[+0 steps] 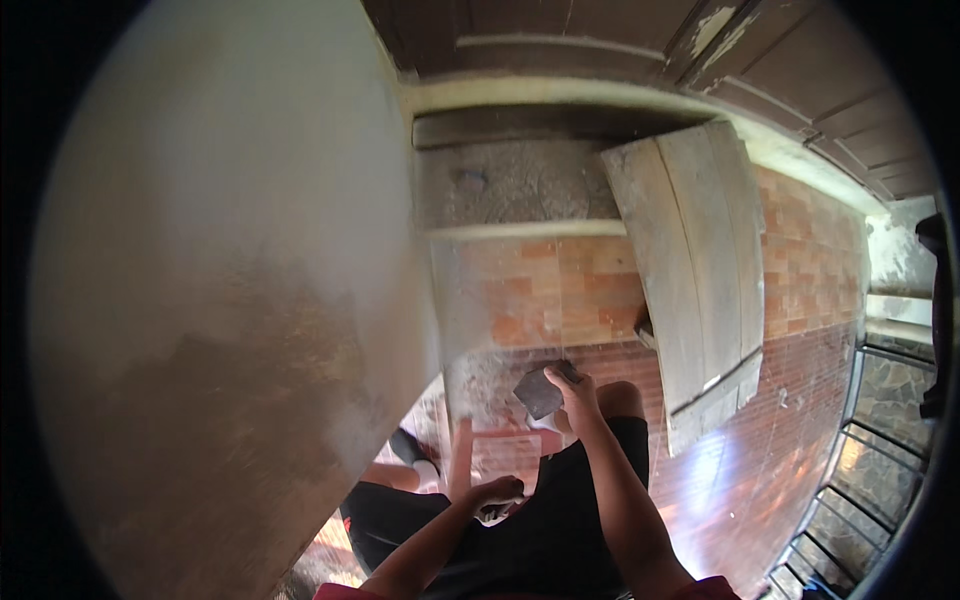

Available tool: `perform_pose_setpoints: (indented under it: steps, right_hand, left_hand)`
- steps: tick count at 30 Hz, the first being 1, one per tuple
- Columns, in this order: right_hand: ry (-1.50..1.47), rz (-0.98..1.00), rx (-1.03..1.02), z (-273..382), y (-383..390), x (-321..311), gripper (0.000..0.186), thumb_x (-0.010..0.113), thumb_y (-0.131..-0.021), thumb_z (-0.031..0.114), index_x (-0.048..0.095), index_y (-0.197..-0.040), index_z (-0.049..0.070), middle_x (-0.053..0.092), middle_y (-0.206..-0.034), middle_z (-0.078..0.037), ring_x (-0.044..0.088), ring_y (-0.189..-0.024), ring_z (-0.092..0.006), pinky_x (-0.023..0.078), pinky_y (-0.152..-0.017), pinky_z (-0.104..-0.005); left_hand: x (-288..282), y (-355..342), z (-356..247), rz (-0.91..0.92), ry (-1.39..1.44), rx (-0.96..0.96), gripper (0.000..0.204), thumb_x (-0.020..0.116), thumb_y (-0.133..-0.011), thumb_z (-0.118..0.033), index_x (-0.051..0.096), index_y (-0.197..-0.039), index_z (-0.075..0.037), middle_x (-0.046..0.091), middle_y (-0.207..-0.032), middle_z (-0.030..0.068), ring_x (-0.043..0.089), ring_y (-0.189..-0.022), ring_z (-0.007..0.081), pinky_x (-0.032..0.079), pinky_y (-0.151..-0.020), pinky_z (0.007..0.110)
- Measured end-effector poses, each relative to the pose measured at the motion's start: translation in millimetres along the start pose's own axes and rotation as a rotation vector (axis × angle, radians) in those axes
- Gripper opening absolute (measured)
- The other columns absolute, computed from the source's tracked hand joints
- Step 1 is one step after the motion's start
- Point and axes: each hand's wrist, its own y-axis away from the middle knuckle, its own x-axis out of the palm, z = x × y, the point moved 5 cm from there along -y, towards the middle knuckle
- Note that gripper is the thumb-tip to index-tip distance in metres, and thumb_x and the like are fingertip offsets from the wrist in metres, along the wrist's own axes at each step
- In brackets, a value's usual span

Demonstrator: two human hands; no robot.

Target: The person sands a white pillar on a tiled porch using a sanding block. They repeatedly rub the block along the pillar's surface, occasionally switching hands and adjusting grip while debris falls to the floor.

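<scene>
My right hand [572, 392] is closed around a dark grey flat-faced block [540, 394], gripping it by its right side above my lap. The block has angular corners, and what it is made of I cannot tell. Lower and to the left, my left hand [492, 494] rests by my thigh with its fingers curled. Whatever may be in those fingers is too dark and small to make out. Beneath the block lies floor covered with grey dust or debris [485, 385].
A stained plaster wall [250, 300] rises close on my left. A board of wooden planks [700, 270] slants across the right side. Behind are a dusty ledge [515, 185] and brown panelled doors [560, 50]. Black metal railing [868, 510] borders the far right.
</scene>
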Motion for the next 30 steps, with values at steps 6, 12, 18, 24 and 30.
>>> perform_pose_setpoints:
  steps: [6,12,18,24,30]
  right_hand:
    - [-0.069,0.063,0.032,17.0,-38.5,30.2,0.032,0.071,-0.082,0.03,0.065,-0.105,0.007,0.061,-0.093,-0.002,0.06,-0.079,-0.0116,0.048,-0.066,-0.0274]
    - [-0.234,0.415,-0.266,20.5,-12.4,54.6,0.033,0.071,-0.084,0.028,0.066,-0.107,0.006,0.064,-0.091,0.0,0.059,-0.077,-0.0096,0.046,-0.06,-0.0247]
    - [-0.216,0.48,-0.531,32.5,119.2,71.2,0.025,0.067,-0.089,0.022,0.065,-0.107,0.005,0.064,-0.089,0.001,0.059,-0.076,-0.0076,0.047,-0.061,-0.0238]
    - [-0.074,0.443,-0.855,17.3,241.2,86.1,0.023,0.064,-0.092,0.02,0.064,-0.099,-0.002,0.063,-0.083,0.002,0.053,-0.075,-0.0042,0.047,-0.066,-0.0235]
    - [-0.289,0.814,-0.516,2.3,288.3,99.1,0.031,0.053,-0.097,0.024,0.061,-0.109,-0.003,0.066,-0.099,-0.006,0.062,-0.09,-0.0128,0.05,-0.078,-0.0296]
  left_hand:
    - [-143.2,-5.6,-10.9,-0.357,0.228,-0.265,0.017,0.061,-0.085,-0.017,0.055,-0.088,-0.002,0.057,-0.072,0.009,0.058,-0.058,0.0206,0.048,-0.049,0.035]
    - [-210.8,67.7,-96.0,-0.781,0.833,0.166,0.041,0.062,-0.089,-0.031,0.049,-0.115,-0.002,0.062,-0.087,0.0127,0.062,-0.062,0.0228,0.053,-0.054,0.034]
    - [-136.7,160.4,-179.3,-0.89,1.085,0.41,0.041,0.06,-0.09,-0.03,0.05,-0.119,-0.002,0.061,-0.088,0.0124,0.062,-0.063,0.0208,0.054,-0.054,0.033]
    - [-68.5,241.7,-206.0,-1.064,0.863,0.562,0.03,0.067,-0.087,-0.019,0.054,-0.109,-0.003,0.06,-0.091,0.0085,0.062,-0.068,0.0172,0.055,-0.058,0.031]
    - [-18.6,288.8,-208.3,-1.251,0.98,0.793,0.024,0.065,-0.086,-0.002,0.057,-0.108,-0.003,0.063,-0.094,0.0079,0.063,-0.076,0.0154,0.057,-0.059,0.03]
